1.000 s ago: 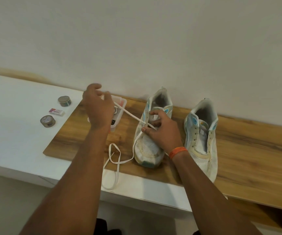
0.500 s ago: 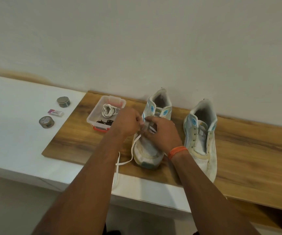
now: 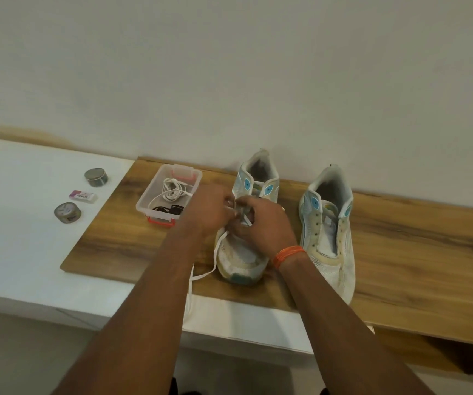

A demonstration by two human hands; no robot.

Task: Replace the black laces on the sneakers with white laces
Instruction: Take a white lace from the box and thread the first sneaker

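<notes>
Both hands over left sneaker on wooden board: left hand and right hand pinch white lace. Right sneaker unlaced, just right. Box far left holds black lace.

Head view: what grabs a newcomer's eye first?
Both hands, left hand and right hand, meet over the left sneaker, working a white lace that trails off the wooden board. Beside it stands the unlaced right sneaker; behind-left, a clear box holds coiled white and black laces.
</notes>
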